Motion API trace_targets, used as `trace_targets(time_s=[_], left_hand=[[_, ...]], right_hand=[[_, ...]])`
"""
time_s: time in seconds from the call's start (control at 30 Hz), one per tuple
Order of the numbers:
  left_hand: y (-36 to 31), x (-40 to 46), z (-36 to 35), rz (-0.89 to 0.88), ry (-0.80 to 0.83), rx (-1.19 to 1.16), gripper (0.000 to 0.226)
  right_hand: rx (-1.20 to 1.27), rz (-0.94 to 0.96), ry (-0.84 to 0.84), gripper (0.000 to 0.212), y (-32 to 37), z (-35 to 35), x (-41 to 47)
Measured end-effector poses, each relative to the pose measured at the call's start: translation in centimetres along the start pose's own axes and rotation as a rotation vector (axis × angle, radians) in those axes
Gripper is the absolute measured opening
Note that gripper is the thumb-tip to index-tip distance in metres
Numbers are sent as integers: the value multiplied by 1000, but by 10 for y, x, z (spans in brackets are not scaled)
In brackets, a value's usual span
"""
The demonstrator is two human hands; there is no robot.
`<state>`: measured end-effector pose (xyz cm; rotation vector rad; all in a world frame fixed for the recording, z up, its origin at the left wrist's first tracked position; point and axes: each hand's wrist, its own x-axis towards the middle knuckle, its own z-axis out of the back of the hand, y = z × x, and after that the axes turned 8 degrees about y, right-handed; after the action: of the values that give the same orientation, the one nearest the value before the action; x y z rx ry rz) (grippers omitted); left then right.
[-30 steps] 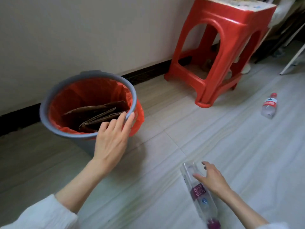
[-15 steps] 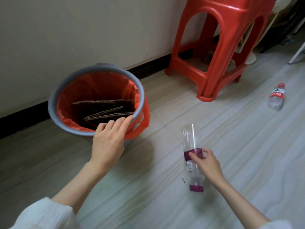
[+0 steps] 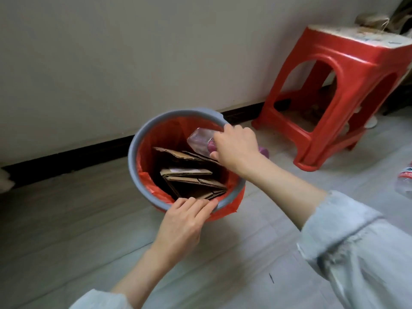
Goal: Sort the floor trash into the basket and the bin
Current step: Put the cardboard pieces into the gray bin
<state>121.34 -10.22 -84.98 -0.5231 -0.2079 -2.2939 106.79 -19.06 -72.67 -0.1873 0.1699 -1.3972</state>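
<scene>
Right hand grips the bottle mid-body, tilting its base down over the bin mouth, probably to drop it clear of the cardboard just below, while left hand rests flat-fingered on the near rim, likely steadying it.

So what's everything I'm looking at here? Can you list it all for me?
bin: one, grey with a red liner, on the floor by the wall
cardboard pieces: several, brown, flattened inside the bin
clear bottle: one, purple label and cap, held over the bin's far rim
second bottle: one, clear with a red label, lying on the floor at the right edge
stool: one, red plastic, against the wall
floor: pale planks
wall: off-white, dark skirting
left hand: fingers on the bin's near rim
right hand: grips the clear bottle
</scene>
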Motion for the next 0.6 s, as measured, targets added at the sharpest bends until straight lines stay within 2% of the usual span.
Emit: trace_targets(time_s=[0.1, 0.2, 0.27, 0.3, 0.37, 0.47, 0.53, 0.6], left_hand=[[8, -6, 4, 6, -29, -52, 31], [21, -7, 11, 83, -42, -51, 17], [32, -8, 12, 150, -44, -8, 22], [35, -9, 11, 161, -46, 1, 24], [38, -7, 7, 163, -60, -13, 22], [34, 0, 2, 167, -74, -44, 18], [30, 3, 0, 175, -73, -60, 20], [30, 3, 0, 186, -82, -67, 22]], right_hand=[[-106, 38, 121, 39, 30, -16, 28], [-25, 42, 251, 62, 36, -27, 33], [-33, 48, 306, 75, 36, -25, 26], [-55, 57, 311, 75, 35, -23, 21], [-55, 59, 257, 60, 30, -21, 15], [73, -13, 126, 38, 22, -17, 8], [151, -31, 85, 38, 15, -15, 13], [255, 7, 86, 48, 11, -16, 25]])
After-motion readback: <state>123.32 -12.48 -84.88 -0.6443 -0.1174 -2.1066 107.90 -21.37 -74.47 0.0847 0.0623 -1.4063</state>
